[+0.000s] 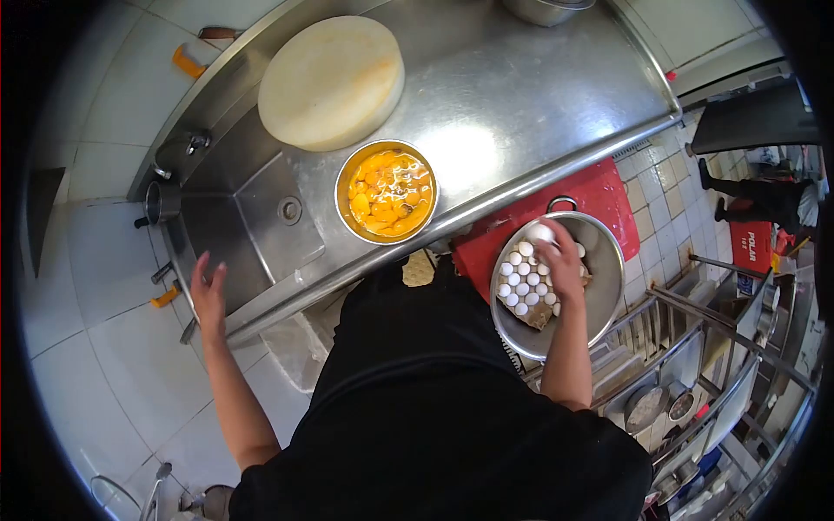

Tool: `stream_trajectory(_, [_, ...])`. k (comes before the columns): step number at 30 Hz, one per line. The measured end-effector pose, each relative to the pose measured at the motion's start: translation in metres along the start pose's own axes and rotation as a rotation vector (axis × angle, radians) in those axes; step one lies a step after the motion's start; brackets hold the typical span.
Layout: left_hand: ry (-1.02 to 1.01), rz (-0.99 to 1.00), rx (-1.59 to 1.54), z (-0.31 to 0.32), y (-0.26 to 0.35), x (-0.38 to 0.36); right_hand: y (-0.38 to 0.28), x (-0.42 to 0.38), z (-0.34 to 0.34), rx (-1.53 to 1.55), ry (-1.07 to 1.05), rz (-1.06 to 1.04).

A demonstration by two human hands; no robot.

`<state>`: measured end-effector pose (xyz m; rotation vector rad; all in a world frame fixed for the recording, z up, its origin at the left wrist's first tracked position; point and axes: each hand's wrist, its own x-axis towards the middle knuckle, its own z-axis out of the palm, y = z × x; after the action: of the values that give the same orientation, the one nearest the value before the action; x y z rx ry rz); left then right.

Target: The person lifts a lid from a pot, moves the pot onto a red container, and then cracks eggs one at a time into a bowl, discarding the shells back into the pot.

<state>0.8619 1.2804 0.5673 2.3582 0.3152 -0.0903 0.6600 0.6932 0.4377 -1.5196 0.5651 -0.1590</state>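
My left hand hovers over the near-left edge of the steel sink, fingers apart, holding nothing. My right hand is above a large metal pot, its fingers closed around a white egg. That egg looks larger than those below it, so it is raised. Several more white eggs sit in rows on a cardboard egg tray inside the pot. A metal bowl of cracked eggs with orange yolks stands at the counter's front edge, beside the sink.
A thick round white board rests across the sink's back corner. Below the counter lies a red board beside the pot. Metal racks stand on the right. Another person's legs show at the far right, near a red box.
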Motion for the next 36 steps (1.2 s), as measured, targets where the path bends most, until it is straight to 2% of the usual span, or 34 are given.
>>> stream_trajectory(1, [-0.024, 0.092, -0.027, 0.023, 0.021, 0.012, -0.010, 0.010, 0.016, -0.208, -0.089, -0.137])
stream_trajectory(3, [-0.130, 0.207, -0.112, 0.072, 0.049, 0.041, -0.020, 0.028, 0.058, -0.251, -0.064, -0.282])
stream_trajectory(5, [-0.205, 0.344, -0.062, 0.129, 0.084, 0.056, -0.031, 0.039, 0.094, -0.494, 0.037, -0.268])
stream_trajectory(6, [-0.241, 0.441, -0.085, 0.153, 0.106, 0.053, -0.026, 0.044, 0.100, -0.504, 0.037, -0.281])
stream_trajectory(8, [-0.333, 0.626, -0.117, 0.194, 0.145, 0.041, -0.010, 0.053, 0.109, -0.868, 0.038, -0.312])
stream_trajectory(9, [-0.383, 0.714, -0.126, 0.209, 0.161, 0.034, -0.013, 0.055, 0.110, -0.873, 0.035, -0.329])
stream_trajectory(12, [-0.634, 0.662, -0.177, 0.228, 0.198, -0.001, -0.035, 0.052, 0.117, -0.649, 0.073, -0.170])
stream_trajectory(13, [-0.694, 0.659, -0.199, 0.232, 0.203, -0.007, -0.044, 0.053, 0.121, -0.647, 0.075, -0.178])
stream_trajectory(15, [-0.715, 0.678, -0.192, 0.238, 0.202, -0.012, -0.055, 0.050, 0.128, -0.531, 0.128, -0.343])
stream_trajectory(17, [-0.745, 0.698, -0.183, 0.243, 0.197, -0.010, -0.053, 0.050, 0.128, -0.584, 0.162, -0.412])
stream_trajectory(19, [-0.754, 0.586, -0.191, 0.243, 0.189, -0.006, -0.026, 0.058, 0.119, -0.951, 0.018, -0.240])
stream_trajectory(20, [-0.759, 0.588, -0.194, 0.239, 0.187, -0.007, -0.020, 0.056, 0.119, -0.854, 0.072, -0.227])
stream_trajectory(24, [-0.743, 0.604, -0.228, 0.240, 0.175, -0.008, -0.028, 0.053, 0.123, -0.794, 0.115, -0.291])
stream_trajectory(26, [-0.736, 0.648, -0.237, 0.242, 0.184, -0.005, -0.051, 0.070, 0.142, -0.201, -0.028, -0.144])
stream_trajectory(27, [-0.741, 0.710, -0.252, 0.240, 0.189, -0.011, -0.064, 0.070, 0.149, -0.199, -0.036, -0.146])
stream_trajectory(29, [-0.734, 0.769, -0.265, 0.234, 0.195, -0.013, -0.090, 0.069, 0.164, 0.190, -0.302, 0.177])
stream_trajectory(31, [-0.761, 0.751, -0.141, 0.226, 0.195, -0.006, -0.088, 0.076, 0.178, 0.232, -0.378, 0.161])
stream_trajectory(34, [-0.729, 0.762, -0.208, 0.222, 0.184, -0.001, -0.088, 0.077, 0.187, 0.188, -0.448, 0.164])
stream_trajectory(36, [-0.695, 0.768, -0.207, 0.220, 0.179, 0.001, -0.087, 0.077, 0.193, 0.107, -0.467, 0.096])
